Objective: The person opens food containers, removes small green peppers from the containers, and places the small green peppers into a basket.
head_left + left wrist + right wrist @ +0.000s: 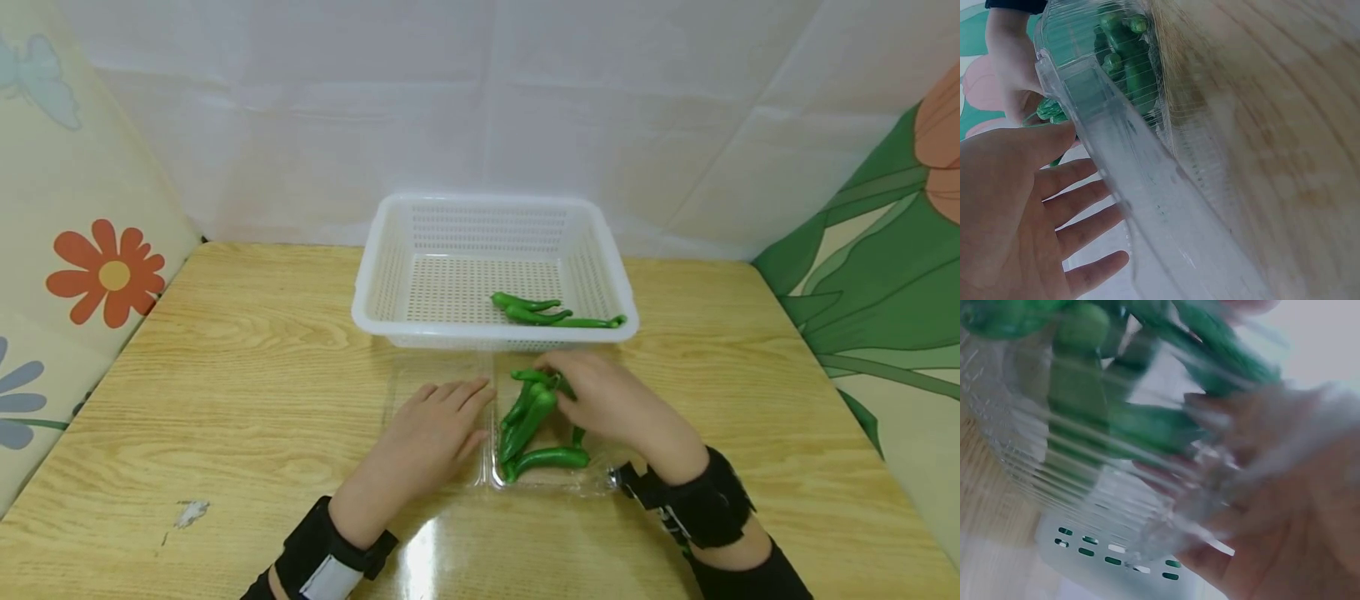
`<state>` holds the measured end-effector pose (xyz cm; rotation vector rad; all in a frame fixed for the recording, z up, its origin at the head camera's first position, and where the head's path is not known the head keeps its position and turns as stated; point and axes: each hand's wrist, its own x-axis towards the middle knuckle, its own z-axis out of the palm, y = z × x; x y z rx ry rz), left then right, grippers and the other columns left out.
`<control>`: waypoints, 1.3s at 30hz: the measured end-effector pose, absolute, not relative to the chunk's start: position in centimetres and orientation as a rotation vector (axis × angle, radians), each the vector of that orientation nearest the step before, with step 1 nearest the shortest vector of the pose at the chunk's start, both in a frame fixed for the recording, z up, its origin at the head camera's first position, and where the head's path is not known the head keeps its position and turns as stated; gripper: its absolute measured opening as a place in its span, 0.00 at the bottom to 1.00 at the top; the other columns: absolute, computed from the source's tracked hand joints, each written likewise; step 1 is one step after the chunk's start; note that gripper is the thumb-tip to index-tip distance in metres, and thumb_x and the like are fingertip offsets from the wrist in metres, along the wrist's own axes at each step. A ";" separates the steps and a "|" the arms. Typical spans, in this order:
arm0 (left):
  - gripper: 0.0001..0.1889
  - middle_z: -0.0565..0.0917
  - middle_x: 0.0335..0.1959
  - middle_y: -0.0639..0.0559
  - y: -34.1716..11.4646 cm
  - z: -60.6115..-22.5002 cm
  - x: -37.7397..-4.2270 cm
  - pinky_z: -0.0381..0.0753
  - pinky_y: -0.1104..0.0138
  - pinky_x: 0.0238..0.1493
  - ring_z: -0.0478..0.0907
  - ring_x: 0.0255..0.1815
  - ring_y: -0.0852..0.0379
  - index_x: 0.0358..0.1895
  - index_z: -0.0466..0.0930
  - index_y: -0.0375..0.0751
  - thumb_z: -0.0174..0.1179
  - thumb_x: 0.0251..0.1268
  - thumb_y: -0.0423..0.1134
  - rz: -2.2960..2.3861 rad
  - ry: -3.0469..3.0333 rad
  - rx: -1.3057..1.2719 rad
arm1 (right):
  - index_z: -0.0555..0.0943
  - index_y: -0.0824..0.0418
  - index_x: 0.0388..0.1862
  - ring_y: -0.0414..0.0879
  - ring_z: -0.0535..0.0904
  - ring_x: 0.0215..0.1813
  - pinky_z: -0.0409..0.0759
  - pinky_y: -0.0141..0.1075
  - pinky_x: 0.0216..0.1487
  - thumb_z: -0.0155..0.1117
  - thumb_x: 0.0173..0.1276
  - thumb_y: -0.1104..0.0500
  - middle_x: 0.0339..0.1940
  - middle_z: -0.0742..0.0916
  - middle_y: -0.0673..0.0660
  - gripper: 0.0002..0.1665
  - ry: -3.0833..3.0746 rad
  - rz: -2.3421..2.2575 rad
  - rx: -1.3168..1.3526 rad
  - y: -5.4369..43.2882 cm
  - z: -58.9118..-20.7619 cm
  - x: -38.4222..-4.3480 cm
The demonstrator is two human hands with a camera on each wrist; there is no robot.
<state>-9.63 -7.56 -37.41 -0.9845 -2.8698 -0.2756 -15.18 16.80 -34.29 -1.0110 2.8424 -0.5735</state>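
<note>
A clear plastic clamshell box lies unfolded on the table, its lid (408, 375) to the left and its tray (551, 483) to the right. Several green chili peppers (531, 425) lie in the tray. My left hand (435, 421) is over the lid, fingers extended, fingertips close to the hinge; the left wrist view shows its fingers (1088, 228) along the clear plastic edge. Reaching into the tray from the right, my right hand (611, 400) pinches a green chili pepper (1050, 111). Its fingertips are partly hidden in the head view and blurred behind plastic in the right wrist view.
Directly behind the box stands a white perforated basket (480, 225), with several green chili peppers (528, 315) at its front right. The wooden table (255, 367) has a chipped patch (191, 512) at the left. White cloth (300, 125) hangs behind, and flower-printed panels flank both sides.
</note>
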 end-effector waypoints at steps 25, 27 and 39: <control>0.27 0.73 0.69 0.49 -7.5 -37.5 -9.7 0.73 0.54 0.64 0.72 0.66 0.50 0.70 0.70 0.42 0.55 0.74 0.50 -0.272 -2.838 -0.982 | 0.80 0.65 0.54 0.55 0.83 0.51 0.81 0.51 0.55 0.68 0.61 0.72 0.49 0.87 0.60 0.21 3.023 -0.615 -1.155 17.0 -33.1 -15.0; 0.27 0.73 0.69 0.49 -7.5 -37.5 -9.6 0.73 0.54 0.64 0.72 0.66 0.50 0.70 0.70 0.42 0.55 0.74 0.50 -0.271 -2.842 -0.981 | 0.80 0.64 0.53 0.55 0.83 0.51 0.81 0.51 0.55 0.69 0.60 0.72 0.48 0.87 0.60 0.22 3.038 -0.622 -1.204 17.0 -33.2 -15.1; 0.27 0.73 0.69 0.49 -7.6 -37.5 -9.6 0.72 0.54 0.64 0.72 0.66 0.50 0.70 0.70 0.42 0.54 0.75 0.50 -0.273 -2.847 -0.980 | 0.80 0.65 0.51 0.55 0.82 0.49 0.80 0.49 0.54 0.71 0.58 0.69 0.46 0.86 0.60 0.21 3.138 -0.659 -1.477 17.1 -33.2 -15.2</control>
